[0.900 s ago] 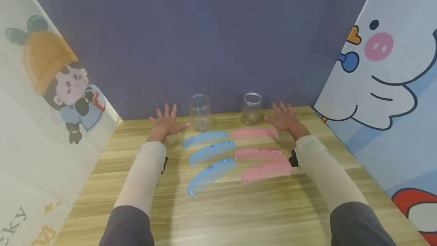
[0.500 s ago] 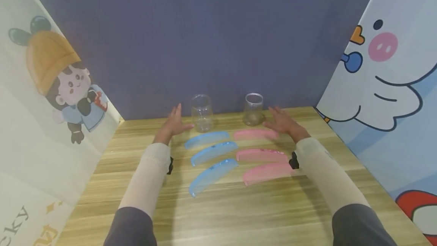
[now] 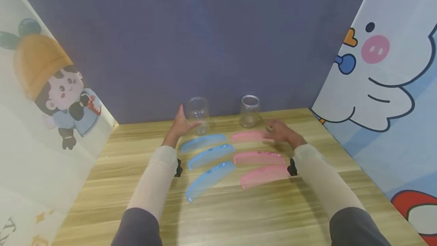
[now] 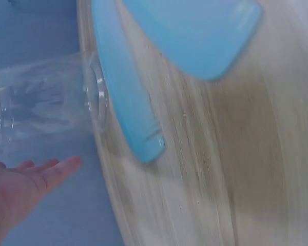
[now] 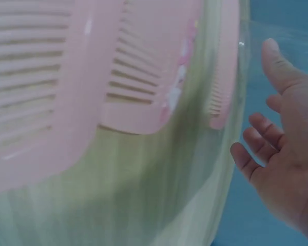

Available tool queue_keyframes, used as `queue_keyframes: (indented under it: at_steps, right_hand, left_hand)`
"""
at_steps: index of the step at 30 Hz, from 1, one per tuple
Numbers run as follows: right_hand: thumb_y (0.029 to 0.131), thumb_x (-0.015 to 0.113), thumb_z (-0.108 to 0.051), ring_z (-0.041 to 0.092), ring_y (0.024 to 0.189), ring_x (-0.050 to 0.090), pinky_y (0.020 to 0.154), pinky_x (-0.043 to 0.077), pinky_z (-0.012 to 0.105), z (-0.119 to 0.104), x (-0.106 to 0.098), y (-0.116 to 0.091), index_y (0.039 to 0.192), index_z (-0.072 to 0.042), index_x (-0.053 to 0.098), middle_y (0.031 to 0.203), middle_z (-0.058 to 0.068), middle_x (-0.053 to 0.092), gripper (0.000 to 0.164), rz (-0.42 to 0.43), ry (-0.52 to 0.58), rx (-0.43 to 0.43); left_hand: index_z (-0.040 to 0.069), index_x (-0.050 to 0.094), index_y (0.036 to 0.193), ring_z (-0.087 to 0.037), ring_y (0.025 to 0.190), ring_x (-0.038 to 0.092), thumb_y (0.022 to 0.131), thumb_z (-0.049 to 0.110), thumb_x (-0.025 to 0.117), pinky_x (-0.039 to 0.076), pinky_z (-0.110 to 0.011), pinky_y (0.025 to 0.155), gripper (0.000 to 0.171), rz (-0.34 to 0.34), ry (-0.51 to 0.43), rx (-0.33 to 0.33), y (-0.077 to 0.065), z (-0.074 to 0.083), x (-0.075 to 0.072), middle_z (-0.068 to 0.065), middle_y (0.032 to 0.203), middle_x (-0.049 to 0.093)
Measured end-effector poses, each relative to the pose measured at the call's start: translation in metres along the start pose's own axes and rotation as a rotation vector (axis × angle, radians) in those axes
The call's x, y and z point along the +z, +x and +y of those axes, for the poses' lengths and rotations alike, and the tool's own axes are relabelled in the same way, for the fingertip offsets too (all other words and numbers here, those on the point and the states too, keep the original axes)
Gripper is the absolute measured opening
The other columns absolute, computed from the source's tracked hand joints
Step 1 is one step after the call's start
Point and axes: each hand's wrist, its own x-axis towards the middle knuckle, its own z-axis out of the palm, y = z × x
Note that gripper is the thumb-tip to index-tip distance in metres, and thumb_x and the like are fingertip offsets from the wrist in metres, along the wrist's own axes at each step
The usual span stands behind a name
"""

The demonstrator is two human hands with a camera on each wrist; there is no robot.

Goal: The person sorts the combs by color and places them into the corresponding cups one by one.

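Pink combs (image 3: 257, 158), blue combs (image 3: 211, 156), prints (image 3: 272, 154) illegible; hands (image 3: 181, 126) (image 3: 281, 131) relaxed, unclenched, near clear jars (image 3: 250, 117).

- Left forearm: pale cream sleeve (image 3: 148, 183), plain, reaching the wrist.
- Above it: dark grey upper sleeve (image 3: 138, 230), curved edge where the colours meet.
- Right arm matches: cream right sleeve (image 3: 329, 181), dark grey right upper sleeve (image 3: 356, 227).
- Small black unit on each wrist, inner side: left unit (image 3: 179, 167), right unit (image 3: 292, 167). Details too small to read.
- Left hand (image 3: 180, 126), right hand (image 3: 281, 132): bare.
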Motion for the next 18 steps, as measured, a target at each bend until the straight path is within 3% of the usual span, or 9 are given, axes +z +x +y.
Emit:
queue_keyframes:
  at_steps: [5, 10, 18]
  right_hand:
    - [0.097, 0.069, -0.024, 0.050, 0.116, 0.057, 0.106, 0.047, 0.064, 0.008, 0.010, -0.002, 0.146, 0.008, 0.046, 0.121, 0.034, 0.065, 0.062, -0.006, -0.011, -0.014]
    - [0.097, 0.068, -0.025, 0.054, 0.128, 0.050, 0.112, 0.039, 0.066, 0.013, 0.019, -0.007, 0.144, 0.008, 0.049, 0.136, 0.034, 0.058, 0.060, 0.003, -0.027, -0.014]
    - [0.098, 0.065, -0.025, 0.046, 0.116, 0.053, 0.103, 0.046, 0.062, 0.017, 0.026, -0.005, 0.140, 0.004, 0.056, 0.121, 0.029, 0.067, 0.051, 0.053, -0.069, -0.010]
  left_hand:
    - [0.008, -0.007, 0.163, -0.042, 0.158, 0.010, 0.085, 0.034, 0.082, 0.013, -0.059, 0.129, 0.122, 0.058, -0.075, 0.001, 0.007, 0.001, 0.011, -0.020, 0.171, 0.001]
    - [0.008, -0.007, 0.163, -0.041, 0.158, 0.011, 0.085, 0.034, 0.083, 0.013, -0.056, 0.129, 0.122, 0.086, -0.127, -0.006, 0.013, 0.003, 0.021, -0.021, 0.171, 0.003]
    - [0.015, -0.003, 0.165, -0.041, 0.158, 0.012, 0.089, 0.047, 0.076, 0.015, -0.058, 0.129, 0.114, 0.163, -0.161, -0.053, 0.017, 0.008, 0.024, -0.018, 0.172, 0.005]
